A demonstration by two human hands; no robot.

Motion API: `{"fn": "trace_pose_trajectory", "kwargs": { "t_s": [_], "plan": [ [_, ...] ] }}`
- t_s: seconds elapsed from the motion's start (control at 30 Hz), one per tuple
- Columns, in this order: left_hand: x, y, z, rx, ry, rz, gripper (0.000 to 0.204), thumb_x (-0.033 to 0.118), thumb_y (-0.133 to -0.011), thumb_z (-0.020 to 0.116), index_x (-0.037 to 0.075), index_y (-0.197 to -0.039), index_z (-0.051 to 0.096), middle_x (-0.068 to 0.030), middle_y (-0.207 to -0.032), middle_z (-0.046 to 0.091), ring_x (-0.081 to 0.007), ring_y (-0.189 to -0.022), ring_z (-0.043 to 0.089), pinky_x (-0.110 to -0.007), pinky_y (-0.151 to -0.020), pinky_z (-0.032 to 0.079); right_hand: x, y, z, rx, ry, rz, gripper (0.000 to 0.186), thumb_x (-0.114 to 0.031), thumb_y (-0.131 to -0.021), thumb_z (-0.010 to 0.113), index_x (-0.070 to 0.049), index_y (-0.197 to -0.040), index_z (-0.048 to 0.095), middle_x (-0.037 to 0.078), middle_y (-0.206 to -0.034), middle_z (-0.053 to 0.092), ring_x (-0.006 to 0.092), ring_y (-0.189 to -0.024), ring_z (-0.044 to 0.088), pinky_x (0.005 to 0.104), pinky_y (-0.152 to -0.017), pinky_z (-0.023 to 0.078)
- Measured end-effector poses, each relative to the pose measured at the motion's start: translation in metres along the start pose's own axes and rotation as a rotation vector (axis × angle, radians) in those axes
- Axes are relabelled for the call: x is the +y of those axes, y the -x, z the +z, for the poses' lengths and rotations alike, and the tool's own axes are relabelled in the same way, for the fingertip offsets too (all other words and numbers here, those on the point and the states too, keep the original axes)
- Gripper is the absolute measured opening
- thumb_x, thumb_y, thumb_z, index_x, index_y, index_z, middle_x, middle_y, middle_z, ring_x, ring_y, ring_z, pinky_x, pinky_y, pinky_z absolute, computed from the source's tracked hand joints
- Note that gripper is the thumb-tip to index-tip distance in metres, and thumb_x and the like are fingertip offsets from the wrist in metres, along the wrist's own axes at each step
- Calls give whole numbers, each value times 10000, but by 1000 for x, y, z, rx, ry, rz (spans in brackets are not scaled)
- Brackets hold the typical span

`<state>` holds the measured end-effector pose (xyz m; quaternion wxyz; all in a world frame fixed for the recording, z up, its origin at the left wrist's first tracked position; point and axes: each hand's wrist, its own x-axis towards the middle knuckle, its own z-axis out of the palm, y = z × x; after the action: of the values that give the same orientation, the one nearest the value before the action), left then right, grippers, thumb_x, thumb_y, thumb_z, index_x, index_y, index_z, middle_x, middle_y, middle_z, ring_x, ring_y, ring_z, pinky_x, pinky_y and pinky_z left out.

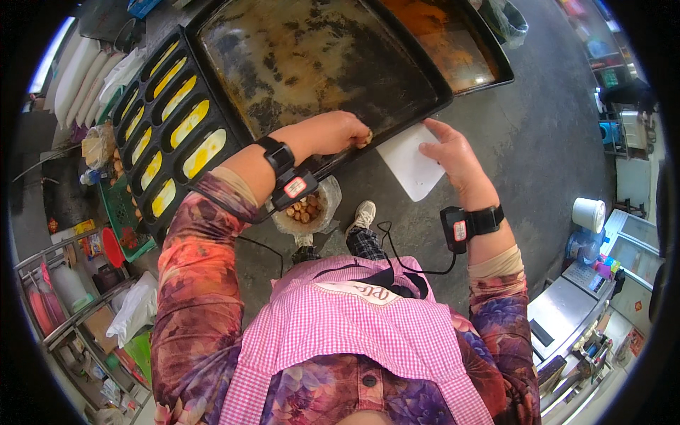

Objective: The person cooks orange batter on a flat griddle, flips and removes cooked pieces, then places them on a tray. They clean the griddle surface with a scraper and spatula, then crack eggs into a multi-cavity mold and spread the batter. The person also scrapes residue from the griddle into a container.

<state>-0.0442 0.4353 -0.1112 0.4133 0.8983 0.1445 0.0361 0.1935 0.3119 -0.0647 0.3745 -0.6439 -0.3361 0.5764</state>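
Observation:
My right hand (453, 157) pinches a white flat sheet with rounded corners, like a plastic dough scraper (411, 161), between thumb and fingers. The scraper hangs just off the front corner of a large dark baking tray (312, 64) with a stained, greasy surface. Over that tray's near edge, my left hand (343, 133) is closed with its fingers curled. A small brownish bit shows at its fingertips, too small to name. Left of the tray lies a black mould pan (161, 131) with oval hollows holding yellow and white egg-like filling.
Below my left forearm stands a bag-lined bucket (327, 205) of brown eggshells. Another tray (460, 53) with an orange-brown surface lies behind the first. A green crate (120, 212) and a cluttered rack (64, 283) stand at left; a white tub (588, 214) is at right.

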Motion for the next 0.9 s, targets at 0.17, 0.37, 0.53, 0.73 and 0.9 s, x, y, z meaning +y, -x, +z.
{"fn": "trace_pose_trajectory", "kwargs": {
  "t_s": [0.17,0.37,0.53,0.73,0.9],
  "plan": [
    [-9,61,8,-139,-118,-94,92,52,-755,592,49,-843,617,-172,-829,595,-366,-825,579,-428,-686,462,-2,2,4,51,3,34,601,24,-756,624,68,-1323,429,147,-1188,576,197,-958,604,290,-845,471],
    [-13,104,17,-119,-149,-41,87,9,-724,620,51,-800,621,-136,-798,592,-339,-823,581,-408,-691,475,-5,5,13,102,39,20,625,18,-749,615,79,-1335,406,179,-1220,552,232,-985,598,307,-860,465],
    [-15,119,20,-184,-161,-99,110,2,-714,601,44,-815,586,-156,-787,575,-361,-787,561,-424,-657,445,-6,11,20,132,40,9,605,16,-771,588,79,-1341,396,176,-1219,554,243,-1026,581,320,-879,458],
    [-9,125,11,-249,-70,-274,82,26,-790,558,41,-871,552,-161,-767,572,-366,-757,548,-426,-657,434,-5,16,26,166,-1,6,629,48,-768,592,78,-1357,373,188,-1238,538,236,-963,615,312,-826,484],
    [9,127,20,84,170,-300,102,38,-816,546,26,-914,569,-148,-846,619,-334,-813,592,-405,-698,456,-2,18,29,181,21,47,608,30,-780,586,38,-1358,398,155,-1203,566,204,-927,618,297,-772,490]
  ]
}}
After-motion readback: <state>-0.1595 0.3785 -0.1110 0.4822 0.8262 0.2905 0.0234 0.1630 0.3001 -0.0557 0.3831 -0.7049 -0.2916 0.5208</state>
